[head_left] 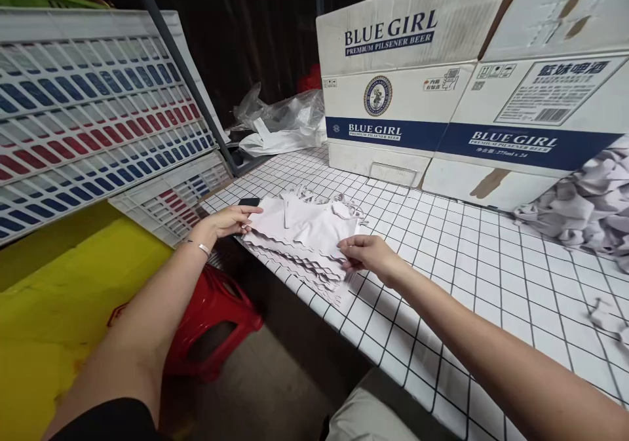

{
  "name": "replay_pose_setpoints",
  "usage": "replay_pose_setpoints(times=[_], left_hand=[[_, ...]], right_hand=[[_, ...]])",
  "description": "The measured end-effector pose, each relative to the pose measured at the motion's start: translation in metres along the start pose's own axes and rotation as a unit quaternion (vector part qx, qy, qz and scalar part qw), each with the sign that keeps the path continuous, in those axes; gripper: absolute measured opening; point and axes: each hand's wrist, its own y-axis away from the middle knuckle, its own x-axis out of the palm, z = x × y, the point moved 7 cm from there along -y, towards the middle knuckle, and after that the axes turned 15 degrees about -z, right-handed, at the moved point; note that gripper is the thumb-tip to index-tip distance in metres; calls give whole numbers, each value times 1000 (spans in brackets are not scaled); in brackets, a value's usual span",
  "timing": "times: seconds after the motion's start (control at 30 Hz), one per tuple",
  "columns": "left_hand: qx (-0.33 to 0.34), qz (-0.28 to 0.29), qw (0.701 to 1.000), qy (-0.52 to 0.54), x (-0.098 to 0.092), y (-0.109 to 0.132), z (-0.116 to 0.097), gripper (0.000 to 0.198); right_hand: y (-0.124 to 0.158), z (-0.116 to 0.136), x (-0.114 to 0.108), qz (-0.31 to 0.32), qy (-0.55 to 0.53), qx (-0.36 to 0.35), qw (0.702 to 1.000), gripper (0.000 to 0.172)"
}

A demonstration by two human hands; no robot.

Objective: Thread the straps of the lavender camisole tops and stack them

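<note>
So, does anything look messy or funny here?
Yes. The white stack between the left hand and right hand lies fanned askew, its lower sheets reaching the table edge. A stray scrap lies alone far right.

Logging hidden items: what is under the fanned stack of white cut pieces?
Under the stack: the white grid-lined tabletop; a small black flat object shows at its far edge. The rest is covered.

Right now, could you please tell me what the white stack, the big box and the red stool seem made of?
White stack: probably thin matte fabric or nonwoven; limp wavy edges, loose straps. Big box: printed corrugated cardboard; creases, torn tape marks. Red stool: glossy moulded plastic, judging by its sheen.
</note>
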Motion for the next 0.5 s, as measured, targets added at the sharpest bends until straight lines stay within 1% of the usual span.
replay_pose_setpoints(times=[0.1,0.17,0.2,0.23,0.27,0.3,0.33,0.37,0.4,0.43,0.5], left_hand=[[5,-5,999,-36,-5,0,4,49],[22,-20,995,-95,-5,-2,-1,45],[47,-46,988,-140,-5,-3,-6,42],[87,-87,973,-193,-4,-3,-14,35],[137,-140,949,-247,-1,-1,-23,27],[186,-191,916,-299,5,4,-33,20],[228,-227,883,-342,15,11,-40,20],[257,-241,858,-373,29,17,-43,26],[271,-231,847,-394,44,23,-42,31],[279,-207,847,-402,59,27,-40,32],[279,-175,859,-392,80,30,-36,25]], right_hand=[[6,-5,0,1,22,0,1000,16],[12,-9,2,12,54,5,998,15],[14,-11,2,16,72,6,997,16],[16,-13,3,18,88,4,996,18],[17,-14,4,19,101,0,995,19],[18,-15,4,20,110,-6,994,20],[18,-15,4,24,116,-12,993,20],[18,-16,5,28,122,-19,992,20],[18,-17,5,32,127,-25,991,21],[17,-18,4,34,132,-31,990,22],[16,-19,3,37,140,-40,989,25]])
